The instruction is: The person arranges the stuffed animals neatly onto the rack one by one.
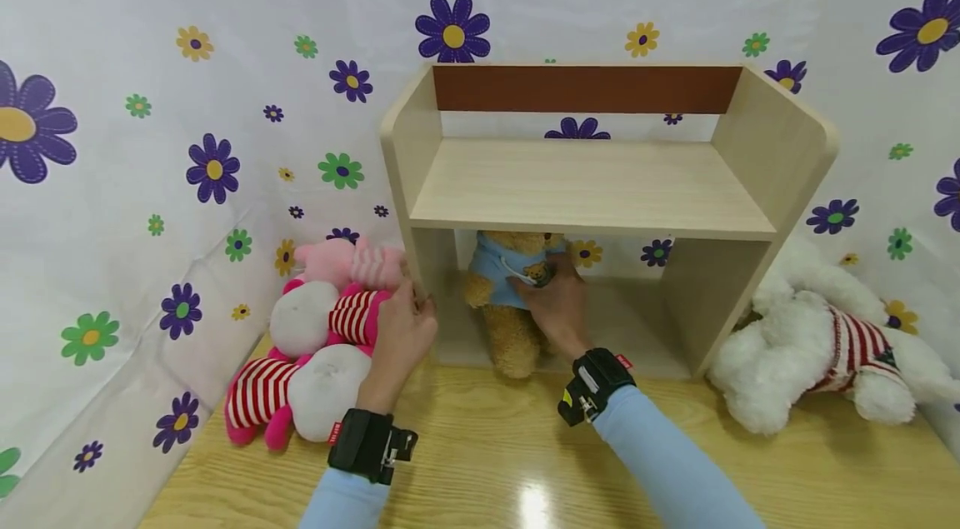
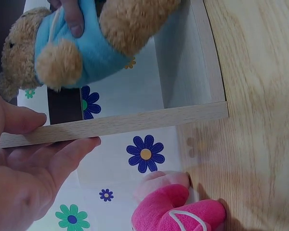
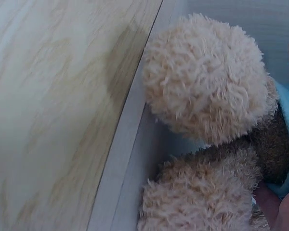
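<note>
A brown teddy bear (image 1: 510,337) in a light blue hoodie stands in the lower compartment of a pale wooden shelf (image 1: 592,183), its head mostly hidden behind the upper board. My right hand (image 1: 558,304) holds the bear by the side of its torso, thumb across the hoodie front. In the right wrist view the bear's feet (image 3: 207,79) fill the middle, close to the shelf's front edge. My left hand (image 2: 24,178) pinches the shelf's left side panel (image 2: 149,120), thumb on the inner face and fingers on the outer.
Left of the shelf, plush toys in red-striped clothes (image 1: 258,391) are piled with a pink plush (image 1: 337,258) on top. White fluffy plush toys (image 1: 787,354) lie against the right side. A flower-print cloth (image 1: 247,79) hangs behind the wooden table (image 1: 480,462).
</note>
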The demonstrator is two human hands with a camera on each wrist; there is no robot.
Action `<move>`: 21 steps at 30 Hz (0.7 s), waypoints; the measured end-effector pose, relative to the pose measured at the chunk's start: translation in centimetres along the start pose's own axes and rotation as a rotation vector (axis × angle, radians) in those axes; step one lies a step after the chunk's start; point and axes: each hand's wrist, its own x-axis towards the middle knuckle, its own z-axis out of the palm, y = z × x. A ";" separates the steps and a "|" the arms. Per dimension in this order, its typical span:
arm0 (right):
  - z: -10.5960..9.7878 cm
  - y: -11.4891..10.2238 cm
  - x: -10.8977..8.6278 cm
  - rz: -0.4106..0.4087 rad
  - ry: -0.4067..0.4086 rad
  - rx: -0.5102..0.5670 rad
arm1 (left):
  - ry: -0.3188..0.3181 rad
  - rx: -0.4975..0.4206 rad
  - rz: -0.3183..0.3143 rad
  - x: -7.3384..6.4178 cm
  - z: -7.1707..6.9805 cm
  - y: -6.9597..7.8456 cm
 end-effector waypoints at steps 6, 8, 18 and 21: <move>1.7 -0.8 0.4 -0.052 0.028 0.042 | 0.031 0.040 0.009 0.2 -0.1 0.0; 2.1 -1.0 0.5 -0.077 0.026 0.050 | 0.030 0.037 0.013 0.3 -0.1 0.0; 3.9 -1.5 0.0 -0.061 -0.049 0.056 | 0.017 0.008 -0.004 0.0 0.4 -0.1; 3.8 -1.3 0.1 -0.117 -0.077 0.032 | 0.029 0.014 0.006 0.0 0.4 -0.1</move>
